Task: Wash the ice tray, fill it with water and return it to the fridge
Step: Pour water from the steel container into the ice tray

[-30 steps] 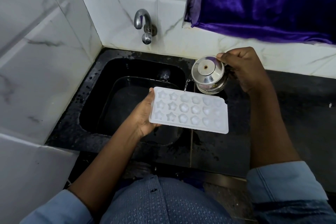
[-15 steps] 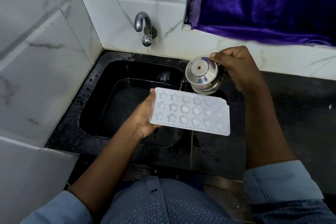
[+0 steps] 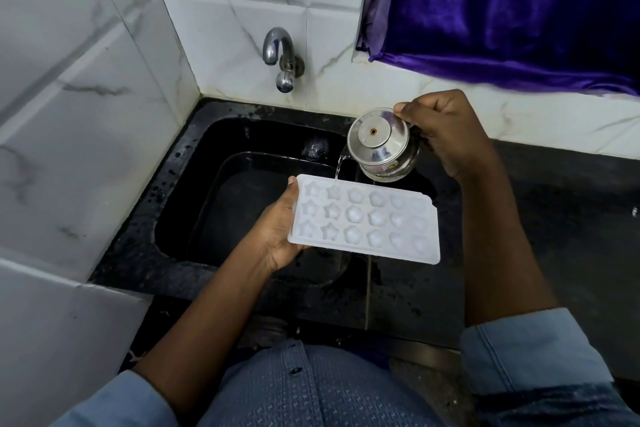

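The white ice tray (image 3: 363, 218) sits level over the black sink (image 3: 214, 184), its short end pinched in the left hand (image 3: 277, 232). The right hand (image 3: 446, 135), fingers wrapped round a steel pot (image 3: 382, 146), tips a thin stream at the far edge; I'd keep the tray flat and walk the trickle cell by cell.

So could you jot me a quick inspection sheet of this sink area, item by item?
Surface: black counter around a black sink, wet with droplets.
Job's things: white ice tray with star and round moulds, held level over the sink's right edge; steel pot tilted, thin water stream falling on the tray's far edge.
Clutter: nothing seen.
Grippers: left hand grips the tray's left end; right hand holds the pot.
Cables: nothing seen.
Surroundings: chrome tap with no water visibly running, white marble-look tiles, purple curtain.
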Demonstrator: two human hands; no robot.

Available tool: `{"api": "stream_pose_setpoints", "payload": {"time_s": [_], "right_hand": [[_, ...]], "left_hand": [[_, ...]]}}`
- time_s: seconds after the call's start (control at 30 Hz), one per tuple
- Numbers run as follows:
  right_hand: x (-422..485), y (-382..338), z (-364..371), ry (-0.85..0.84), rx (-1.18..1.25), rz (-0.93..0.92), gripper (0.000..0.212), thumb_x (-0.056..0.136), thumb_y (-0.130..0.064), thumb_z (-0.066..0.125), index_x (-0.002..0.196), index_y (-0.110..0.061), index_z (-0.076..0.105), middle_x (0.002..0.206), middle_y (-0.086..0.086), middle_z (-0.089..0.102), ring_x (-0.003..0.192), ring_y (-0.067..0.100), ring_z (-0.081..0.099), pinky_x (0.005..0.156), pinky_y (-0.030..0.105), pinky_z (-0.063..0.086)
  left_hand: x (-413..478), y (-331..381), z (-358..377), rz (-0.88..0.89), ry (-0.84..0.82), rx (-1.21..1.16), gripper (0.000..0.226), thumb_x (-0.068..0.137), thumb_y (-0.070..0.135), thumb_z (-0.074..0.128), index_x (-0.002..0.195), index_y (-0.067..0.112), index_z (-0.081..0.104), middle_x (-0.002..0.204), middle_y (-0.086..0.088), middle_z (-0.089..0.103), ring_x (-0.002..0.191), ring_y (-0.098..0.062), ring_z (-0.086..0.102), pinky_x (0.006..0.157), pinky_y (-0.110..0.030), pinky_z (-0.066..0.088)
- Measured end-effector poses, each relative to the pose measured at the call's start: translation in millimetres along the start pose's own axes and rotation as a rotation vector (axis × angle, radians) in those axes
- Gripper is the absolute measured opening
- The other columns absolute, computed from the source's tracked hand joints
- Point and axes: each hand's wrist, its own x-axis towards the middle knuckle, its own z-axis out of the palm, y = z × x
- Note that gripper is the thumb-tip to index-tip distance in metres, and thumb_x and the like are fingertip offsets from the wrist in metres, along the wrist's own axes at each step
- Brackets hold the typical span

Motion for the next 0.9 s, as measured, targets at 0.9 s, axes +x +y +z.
{"api": "stream_pose_setpoints", "payload": {"time_s": [0.9], "right_hand": [[12, -5, 27, -0.052, -0.006, 0.028, 0.053, 0.093, -0.029, 0.074, 0.063, 0.006, 0.049, 0.054, 0.0, 0.037, 0.05, 0.013, 0.035, 0.053, 0.025, 0.034]], "left_hand": [[-1, 3, 0, 0.026, -0.021, -0.019, 0.071, 0.107, 0.068, 0.033, 0.133, 0.013, 0.071, 0.13, -0.014, 0.076, 0.118, -0.031, 0.075, 0.094, -0.049, 0.061]]}}
